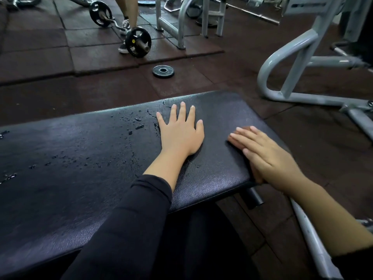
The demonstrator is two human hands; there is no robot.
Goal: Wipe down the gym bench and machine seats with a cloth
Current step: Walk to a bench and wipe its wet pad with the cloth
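The black padded gym bench [84, 178] runs with its long axis from the lower left toward the upper right, and both hands sit at its right-hand end. The left hand [181, 134] lies palm down on the surface, fingers straight and a little spread, holding nothing; it looks like a brace. The right hand [262, 152] is flat too, fingers straight and close together, pressing on the bench's right edge, with the palm hanging partly past that edge. Under its fingertips a small brownish patch [245, 129] shows; this may be the cloth, but too little of it is visible to say for certain.

What the next stroke turns on is the water droplets [137, 123]. They lie on the bench to the left of the left hand, with a second scatter [60, 160] farther left along the pad. So the wet part is leftward along the bench's long axis, and the left hand sits between it and the right hand. The left hand is nearer the droplets, yet the right hand appears to have the wiping material. In my judgement the right hand must sweep leftward along the pad, and the left hand would have to lift or shift aside first.
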